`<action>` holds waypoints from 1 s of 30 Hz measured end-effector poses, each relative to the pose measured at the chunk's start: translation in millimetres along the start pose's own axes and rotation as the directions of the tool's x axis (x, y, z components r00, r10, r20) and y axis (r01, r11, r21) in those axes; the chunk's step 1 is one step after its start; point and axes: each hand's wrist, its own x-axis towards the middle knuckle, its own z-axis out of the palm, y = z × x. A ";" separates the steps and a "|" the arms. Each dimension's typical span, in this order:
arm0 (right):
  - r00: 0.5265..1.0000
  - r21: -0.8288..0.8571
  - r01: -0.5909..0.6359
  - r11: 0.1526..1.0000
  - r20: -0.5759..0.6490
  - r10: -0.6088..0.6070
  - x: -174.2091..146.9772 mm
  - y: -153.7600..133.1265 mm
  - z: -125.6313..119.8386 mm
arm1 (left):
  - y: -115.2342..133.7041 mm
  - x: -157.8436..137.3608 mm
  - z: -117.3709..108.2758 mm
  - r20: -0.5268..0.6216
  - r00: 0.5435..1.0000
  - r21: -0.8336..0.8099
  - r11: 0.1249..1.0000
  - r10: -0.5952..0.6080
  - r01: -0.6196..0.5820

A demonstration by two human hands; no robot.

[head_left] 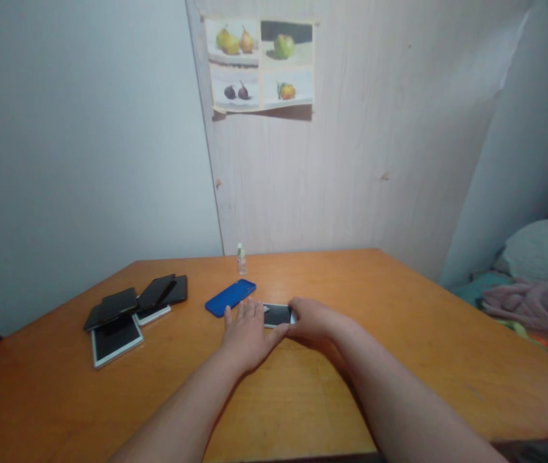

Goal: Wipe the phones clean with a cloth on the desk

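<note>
A white-edged smartphone point(278, 314) with a dark screen lies on the table between my two hands. My right hand point(310, 318) curls around its right end, thumb on the near side and fingers at the far side. Across its left end rests my left hand point(249, 331), fingers stretched out and thumb reaching along the near edge. A small whitish bit shows by the left fingertips; what it is I cannot make out. Just beyond the left hand lies a blue phone case point(230, 297), tilted diagonally on the tabletop.
At the left of the wooden table point(182, 399) lie several dark phones or tablets point(118, 303) and a white-framed tablet point(117, 341), partly overlapping. A small clear bottle point(241, 259) stands near the back edge. Bedding point(534, 302) is to the right, beyond the table.
</note>
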 end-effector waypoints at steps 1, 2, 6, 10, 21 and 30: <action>1.000 0.002 0.000 1.000 0.002 0.000 -0.3 -0.1 -0.1 | -0.2 0.1 0.1 0.001 1.000 0.000 1.000 -0.002 0.002; 1.000 0.005 0.000 1.000 0.002 0.000 -0.5 -0.3 -0.4 | -0.6 0.0 0.1 0.002 1.000 -0.001 1.000 0.000 0.000; 1.000 0.017 -0.013 1.000 0.009 0.013 -0.1 -0.6 -1.4 | -3.7 -2.2 -0.6 0.012 0.998 -0.012 0.998 0.055 -0.055; 0.999 0.009 -0.024 1.000 0.027 0.023 1.5 -0.3 -2.1 | -6.4 -4.5 -0.4 0.016 0.993 -0.035 0.992 0.120 -0.119; 1.000 0.007 -0.025 1.000 0.010 0.025 -1.6 -2.7 -3.2 | 1.8 -3.1 -1.2 0.028 0.998 -0.004 0.998 0.063 -0.063; 1.000 -0.004 -0.018 1.000 0.005 0.018 -1.2 -2.2 -3.0 | -1.3 -1.7 0.4 0.021 1.000 -0.006 1.000 0.006 -0.006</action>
